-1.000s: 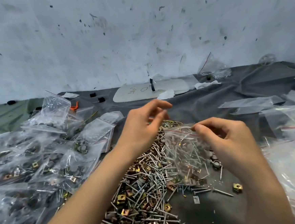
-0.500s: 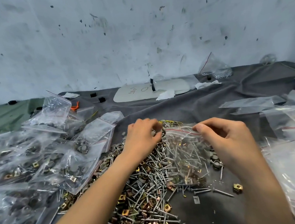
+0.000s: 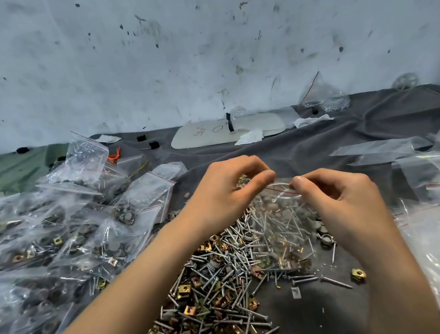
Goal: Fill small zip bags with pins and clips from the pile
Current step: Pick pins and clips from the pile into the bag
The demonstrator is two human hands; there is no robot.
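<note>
The right hand (image 3: pixel 343 204) pinches the red-striped rim of the small zip bag (image 3: pixel 278 220). The bag hangs upright over the 1 o'clock edge of the pile (image 3: pixel 217 285), part full of pins and clips. The left hand (image 3: pixel 228 192) is curled at the bag's mouth from 9 o'clock. It is blurred, so I cannot tell whether it grips the rim, holds parts, or neither.

Risks, as I judge them:
- The bag hangs from only 1 sure pinch, so its weight may drag the film from the fingers and tip the load back onto the pile.
- Pin points may pierce the thin film if the bag is squeezed or set down hard.
- If the mouth sags shut, dropped parts would glance off the rim and scatter on the worktop (image 3: pixel 317 317). A loose clip (image 3: pixel 358 274) and several stray pins lie there now, at 4 o'clock of the bag.
- A pin caught across the zip would stop it sealing.

Room: filled bags (image 3: pixel 61 232) crowd the whole 9 o'clock side, right up to the left forearm. Empty bags (image 3: pixel 424 171) lie at 3 o'clock, just beside the right wrist. The open ground is the worktop's bare stretch at 12 o'clock, between the hands and the white board (image 3: pixel 226 132), and the bare patch at 5 o'clock of the pile.
</note>
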